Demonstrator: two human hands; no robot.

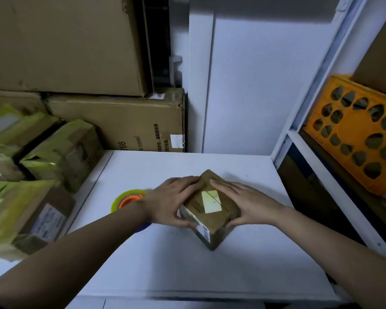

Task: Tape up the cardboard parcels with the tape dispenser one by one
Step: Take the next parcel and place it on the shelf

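small brown cardboard parcel: looks light, stiff; hold by opposite sides
left hand: clasps its left side
right hand: clasps its right side

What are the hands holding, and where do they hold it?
Both hands hold the small cardboard parcel: the left hand on its left side, the right hand on its right side.

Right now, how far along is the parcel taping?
Done: parcels wrapped in yellow-green tape are piled at the left. In hand: left hand and right hand hold a small parcel that shows no wrap. Left: taping it; the tape dispenser lies untouched.
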